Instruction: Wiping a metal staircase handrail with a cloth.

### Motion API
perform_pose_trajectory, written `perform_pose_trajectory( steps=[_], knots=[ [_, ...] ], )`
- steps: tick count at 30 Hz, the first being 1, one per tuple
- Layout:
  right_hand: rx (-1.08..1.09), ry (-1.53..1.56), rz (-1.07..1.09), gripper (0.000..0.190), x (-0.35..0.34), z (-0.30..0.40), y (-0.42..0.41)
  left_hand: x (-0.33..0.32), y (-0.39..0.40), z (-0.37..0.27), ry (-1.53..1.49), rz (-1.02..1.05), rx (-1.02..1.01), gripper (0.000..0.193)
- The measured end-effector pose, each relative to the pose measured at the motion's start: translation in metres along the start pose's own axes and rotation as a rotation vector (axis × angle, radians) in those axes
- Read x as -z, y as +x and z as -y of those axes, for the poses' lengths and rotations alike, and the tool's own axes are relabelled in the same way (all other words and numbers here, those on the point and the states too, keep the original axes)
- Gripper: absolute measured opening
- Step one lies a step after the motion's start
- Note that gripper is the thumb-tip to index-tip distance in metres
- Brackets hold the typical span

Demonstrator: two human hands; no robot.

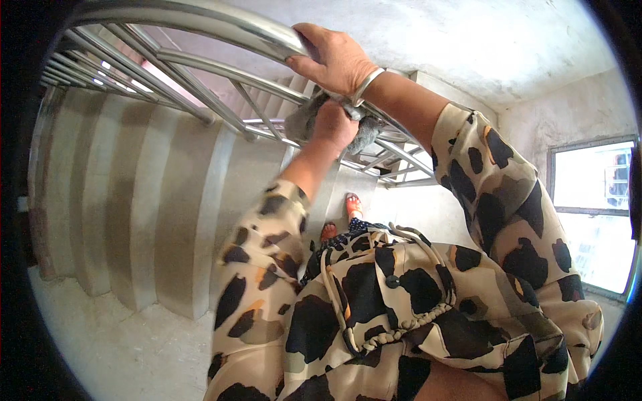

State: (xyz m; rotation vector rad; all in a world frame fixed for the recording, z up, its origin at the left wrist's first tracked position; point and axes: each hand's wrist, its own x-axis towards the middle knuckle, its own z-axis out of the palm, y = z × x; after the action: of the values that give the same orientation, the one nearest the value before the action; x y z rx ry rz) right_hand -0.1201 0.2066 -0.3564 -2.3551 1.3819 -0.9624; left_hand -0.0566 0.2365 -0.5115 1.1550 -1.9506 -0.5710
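Observation:
My right hand (338, 62), with a pale bangle at its wrist, rests around the thick stainless steel handrail (225, 32); its thumb lies on the near side. Just below it, my left hand (335, 125) is closed on a grey cloth (303, 120), which bunches out on both sides of the fist against the railing. The fingers of the left hand are mostly hidden by the fist and the cloth.
Concrete stairs (170, 200) run along the left, beside thinner metal railing bars (235, 77). My sandalled feet (353, 204) stand by the foot of the railing. A bright window (594, 175) is in the wall at the right.

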Motion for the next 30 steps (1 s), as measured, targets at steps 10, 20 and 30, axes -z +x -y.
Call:
perform_pose_trajectory(
  steps=[10,20,30],
  knots=[
    [-0.131,0.153,0.034,0.039,0.018,-0.046,-0.088,-0.019,-0.051,0.008,0.041,-0.304,0.03,0.021],
    [-0.663,0.273,-0.08,0.037,0.028,-0.043,-0.285,-0.02,-0.078,-0.043,-0.523,0.141,0.129,0.024],
    [-1.088,1.257,-0.064,0.059,-0.018,-0.053,-0.265,-0.039,-0.036,-0.023,-0.117,0.177,0.096,0.027]
  ],
)
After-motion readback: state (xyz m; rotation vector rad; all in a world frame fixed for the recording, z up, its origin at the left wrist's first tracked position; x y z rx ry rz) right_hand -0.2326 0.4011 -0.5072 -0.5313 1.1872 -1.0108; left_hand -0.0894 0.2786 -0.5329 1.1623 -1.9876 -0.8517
